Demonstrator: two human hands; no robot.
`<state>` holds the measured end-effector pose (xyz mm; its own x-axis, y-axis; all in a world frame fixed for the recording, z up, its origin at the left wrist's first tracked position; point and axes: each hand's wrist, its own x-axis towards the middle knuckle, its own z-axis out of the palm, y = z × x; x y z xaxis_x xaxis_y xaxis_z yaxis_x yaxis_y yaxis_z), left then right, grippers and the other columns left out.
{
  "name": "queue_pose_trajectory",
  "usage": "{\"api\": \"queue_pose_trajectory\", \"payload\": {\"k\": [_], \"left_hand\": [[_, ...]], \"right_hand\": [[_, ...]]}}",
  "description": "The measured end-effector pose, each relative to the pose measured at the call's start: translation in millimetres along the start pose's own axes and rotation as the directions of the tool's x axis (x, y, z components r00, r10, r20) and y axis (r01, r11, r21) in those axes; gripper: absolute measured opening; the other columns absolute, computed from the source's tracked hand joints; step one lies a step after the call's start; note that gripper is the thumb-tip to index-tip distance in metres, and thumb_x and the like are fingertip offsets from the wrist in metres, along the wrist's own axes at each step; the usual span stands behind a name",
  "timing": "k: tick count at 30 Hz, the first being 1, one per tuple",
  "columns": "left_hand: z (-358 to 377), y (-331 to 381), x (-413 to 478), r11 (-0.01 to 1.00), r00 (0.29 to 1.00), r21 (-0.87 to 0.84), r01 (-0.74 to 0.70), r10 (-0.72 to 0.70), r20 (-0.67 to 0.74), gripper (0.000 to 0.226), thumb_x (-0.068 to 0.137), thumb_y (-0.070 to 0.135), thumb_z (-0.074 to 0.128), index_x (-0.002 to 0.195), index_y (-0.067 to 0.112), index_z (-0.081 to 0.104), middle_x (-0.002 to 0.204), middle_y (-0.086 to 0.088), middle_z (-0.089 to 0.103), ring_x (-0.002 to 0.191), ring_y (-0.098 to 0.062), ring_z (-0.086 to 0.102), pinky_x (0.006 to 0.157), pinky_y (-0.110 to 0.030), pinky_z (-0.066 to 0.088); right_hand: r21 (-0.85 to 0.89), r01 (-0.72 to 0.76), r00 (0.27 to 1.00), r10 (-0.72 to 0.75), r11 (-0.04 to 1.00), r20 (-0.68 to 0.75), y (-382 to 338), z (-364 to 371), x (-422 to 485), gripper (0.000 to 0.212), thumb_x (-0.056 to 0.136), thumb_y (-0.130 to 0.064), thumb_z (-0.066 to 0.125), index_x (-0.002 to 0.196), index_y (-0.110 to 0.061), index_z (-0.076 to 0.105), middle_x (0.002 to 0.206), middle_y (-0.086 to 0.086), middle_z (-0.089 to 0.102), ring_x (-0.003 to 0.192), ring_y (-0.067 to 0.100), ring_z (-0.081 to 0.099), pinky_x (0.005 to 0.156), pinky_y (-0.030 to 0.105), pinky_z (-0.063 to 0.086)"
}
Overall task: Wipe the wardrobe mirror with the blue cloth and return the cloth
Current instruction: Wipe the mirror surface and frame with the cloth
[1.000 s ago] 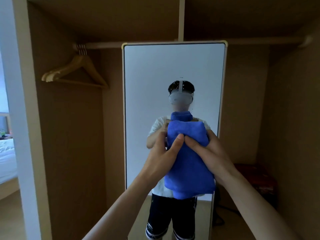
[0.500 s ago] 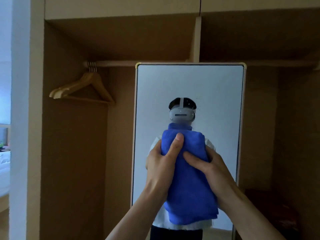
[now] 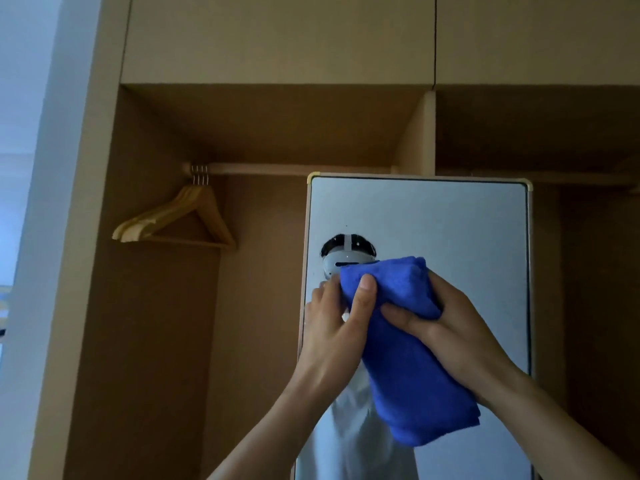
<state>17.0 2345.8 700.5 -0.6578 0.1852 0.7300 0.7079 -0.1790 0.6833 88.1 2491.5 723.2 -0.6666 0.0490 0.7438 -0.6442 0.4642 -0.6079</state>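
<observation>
A tall mirror [image 3: 450, 230] with a pale frame stands inside the open wardrobe, right of centre. In front of its lower left part I hold a folded blue cloth [image 3: 408, 358] with both hands. My left hand [image 3: 332, 327] pinches the cloth's upper left corner, thumb on top. My right hand [image 3: 446, 327] grips the cloth's upper right part with fingers wrapped round it. The rest of the cloth hangs down between my forearms. Whether the cloth touches the glass cannot be told. The mirror reflects a person with a headset, partly hidden by the cloth.
Wooden hangers [image 3: 180, 220] hang on the rail [image 3: 294, 169] at the upper left of the wardrobe. A vertical divider [image 3: 429, 133] rises behind the mirror. Closed upper cabinet doors [image 3: 277, 36] run along the top. A pale wall [image 3: 31, 168] lies at the left.
My view has tilted upward, showing more of the upper cabinets. Both hands have lifted the cloth higher against the mirror, and it now covers part of the reflected headset.
</observation>
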Motion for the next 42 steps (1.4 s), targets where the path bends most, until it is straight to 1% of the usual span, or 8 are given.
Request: {"api": "queue_pose_trajectory", "payload": {"k": [5,11,16,20,25,29,33,42], "left_hand": [[-31.0,-1.9,21.7,0.986,0.993,0.139,-0.088,0.099,-0.07,0.036,0.091,0.059,0.062,0.122,0.042,0.057,0.121,0.018,0.044,0.123,-0.002,0.041,0.095,-0.021,0.046],[-51.5,-2.4,50.0,0.956,0.991,0.263,-0.127,0.131,0.0,0.06,0.095,0.058,0.06,0.142,0.054,0.023,0.135,0.026,0.026,0.133,0.002,0.021,0.106,-0.027,0.026],[-53.7,-3.1,71.7,0.982,0.99,0.13,-0.137,0.132,0.049,0.056,0.097,0.048,0.065,0.139,0.061,0.029,0.125,0.027,0.059,0.104,0.017,0.062,0.071,-0.004,0.05],[-51.3,-3.0,86.7,0.981,0.988,0.127,-0.148,0.14,0.065,0.054,0.093,0.05,0.067,0.131,0.071,0.035,0.132,0.016,0.059,0.11,0.006,0.064,0.081,-0.017,0.057],[-46.5,-2.7,97.4,0.975,0.984,0.133,-0.176,0.171,0.048,0.054,0.083,0.046,0.069,0.113,0.077,0.037,0.122,0.017,0.05,0.101,0.025,0.046,0.069,-0.007,0.048],[-49.0,-12.9,104.8,0.982,0.985,0.094,-0.163,0.157,0.065,0.07,0.094,0.019,0.069,0.14,0.059,0.035,0.121,0.015,0.069,0.105,0.002,0.068,0.085,-0.027,0.056],[-55.4,-23.2,108.1,0.973,0.983,0.142,-0.18,0.174,0.051,0.077,0.094,0.017,0.069,0.139,0.069,0.033,0.107,0.019,0.072,0.091,0.001,0.068,0.076,-0.019,0.052],[-70.1,-20.8,109.8,0.972,0.979,0.126,-0.197,0.19,0.069,0.07,0.087,0.026,0.056,0.116,0.087,0.037,0.085,0.023,0.072,0.075,0.002,0.067,0.07,-0.016,0.05]], "right_hand": [[-0.435,0.016,0.994,-0.063,0.9,-0.094,-14.7,-1.0,25.3,0.017,0.09,-0.036,0.07,0.103,-0.039,0.059,0.089,-0.018,0.072,0.082,0.0,0.068,0.075,0.031,0.055],[-0.842,0.138,0.946,-0.322,0.521,-0.044,-39.0,-0.4,51.4,0.027,0.091,-0.033,0.068,0.098,-0.04,0.043,0.073,-0.014,0.055,0.065,0.004,0.056,0.058,0.025,0.044],[-0.949,0.226,0.874,-0.476,0.222,0.097,-45.2,2.2,75.7,0.055,0.06,-0.018,0.091,0.105,-0.016,0.059,0.08,-0.003,0.061,0.066,0.017,0.062,0.048,0.035,0.055],[-0.966,0.248,0.803,-0.572,0.068,0.166,-50.3,-3.3,96.9,0.066,0.047,-0.01,0.092,0.107,-0.01,0.065,0.086,0.003,0.067,0.07,0.022,0.066,0.047,0.034,0.055],[-0.938,0.347,0.752,-0.592,-0.02,0.291,-58.7,-1.3,122.6,0.069,0.056,0.003,0.081,0.121,-0.014,0.066,0.107,0.002,0.071,0.094,0.025,0.068,0.07,0.043,0.06],[-0.919,0.386,0.707,-0.617,-0.074,0.347,-61.1,4.7,142.2,0.067,0.064,0.004,0.078,0.127,-0.015,0.063,0.114,0.003,0.071,0.098,0.026,0.066,0.08,0.045,0.058],[-0.92,0.391,0.736,-0.602,0.007,0.309,-49.3,9.8,151.4,0.073,0.065,-0.005,0.076,0.133,-0.019,0.054,0.123,-0.005,0.067,0.109,0.022,0.06,0.091,0.042,0.053],[-0.884,0.466,0.726,-0.59,0.045,0.353,-14.0,18.3,139.1,0.077,0.054,-0.015,0.085,0.124,-0.024,0.056,0.108,-0.011,0.068,0.1,0.016,0.057,0.084,0.037,0.052]]}}
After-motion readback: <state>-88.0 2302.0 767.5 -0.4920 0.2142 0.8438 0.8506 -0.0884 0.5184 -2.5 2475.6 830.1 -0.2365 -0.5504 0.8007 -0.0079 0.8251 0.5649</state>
